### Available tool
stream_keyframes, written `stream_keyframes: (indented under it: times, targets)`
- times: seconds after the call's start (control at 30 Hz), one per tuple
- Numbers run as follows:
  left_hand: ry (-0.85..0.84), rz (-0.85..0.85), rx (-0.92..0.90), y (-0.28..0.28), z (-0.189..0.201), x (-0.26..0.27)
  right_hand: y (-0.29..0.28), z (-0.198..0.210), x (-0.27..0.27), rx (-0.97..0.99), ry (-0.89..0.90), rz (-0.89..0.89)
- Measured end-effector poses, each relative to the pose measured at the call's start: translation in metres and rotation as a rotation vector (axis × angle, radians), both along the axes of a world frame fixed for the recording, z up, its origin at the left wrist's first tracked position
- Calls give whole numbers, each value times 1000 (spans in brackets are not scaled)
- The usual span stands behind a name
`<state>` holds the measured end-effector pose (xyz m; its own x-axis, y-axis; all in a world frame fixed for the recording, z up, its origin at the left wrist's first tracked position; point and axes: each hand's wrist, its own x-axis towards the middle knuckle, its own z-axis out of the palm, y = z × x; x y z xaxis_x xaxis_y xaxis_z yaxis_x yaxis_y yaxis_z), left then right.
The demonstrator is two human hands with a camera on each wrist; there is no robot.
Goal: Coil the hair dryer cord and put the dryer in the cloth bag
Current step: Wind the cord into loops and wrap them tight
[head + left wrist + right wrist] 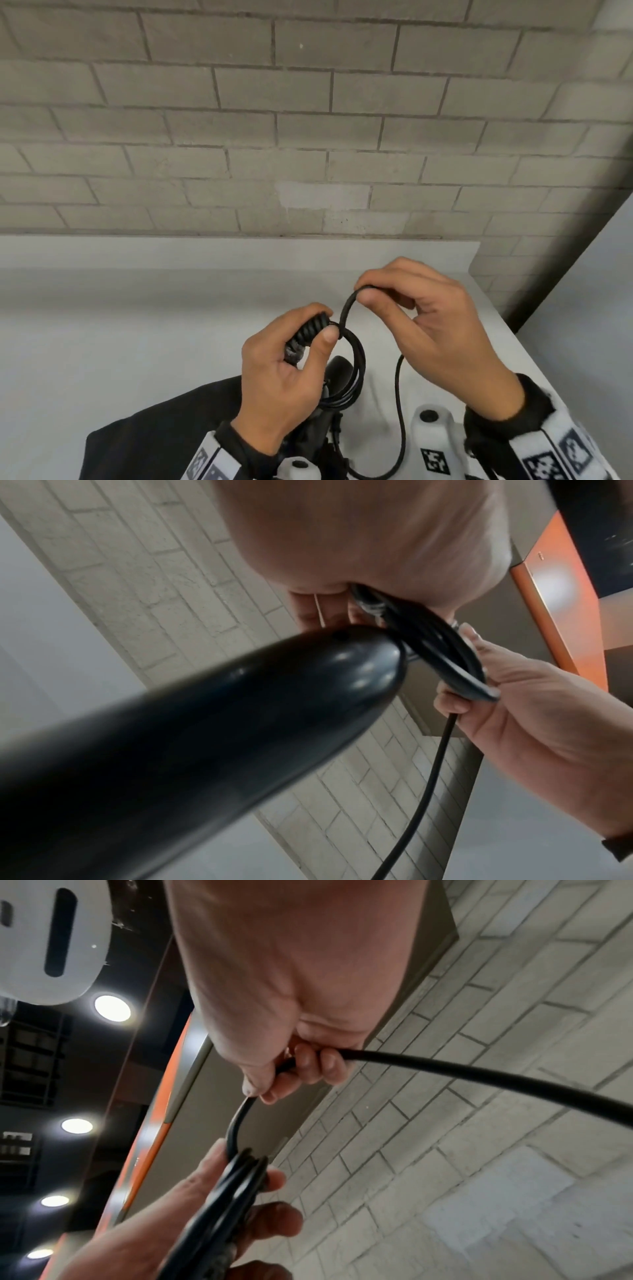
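Note:
My left hand (pixel 301 346) grips a bundle of black cord loops (pixel 356 370) together with the ribbed strain relief (pixel 310 330) of the hair dryer. The black dryer (pixel 205 723) hangs below that hand and fills the left wrist view; in the head view only a part (pixel 337 375) shows behind the loops. My right hand (pixel 404 305) pinches the cord (pixel 347 305) between thumb and forefinger, arching it toward the left hand. The loose cord (pixel 400 411) trails down to the table. A black cloth bag (pixel 154 428) lies under my left wrist.
The white table (pixel 137 325) meets a grey brick wall (pixel 274 120) at the back. Its right edge (pixel 555 387) runs close beside my right wrist. A grey wall panel stands at the far right.

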<state>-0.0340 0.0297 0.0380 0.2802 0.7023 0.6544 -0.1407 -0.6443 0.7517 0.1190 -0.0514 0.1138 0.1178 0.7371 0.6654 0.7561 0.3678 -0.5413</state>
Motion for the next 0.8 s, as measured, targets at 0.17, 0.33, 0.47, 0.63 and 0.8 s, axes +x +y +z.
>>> stream_keyframes:
  times: [0.17, 0.33, 0.47, 0.63, 0.8]
  targets:
    - [20, -54, 99, 3, 6, -7, 11, -1, -9, -79, 191, 25]
    - [19, 21, 134, 4, 3, -6, 18, -23, -16, -152, 577, -6]
    - [13, 50, 154, 3, 2, -4, 13, -42, -28, -196, 758, -46]
    - [52, 84, 227, -1, 2, 1, 10, -46, -31, -183, 785, -50]
    - [59, 139, 186, -2, 4, 1, 4, -51, -37, -209, 711, -79]
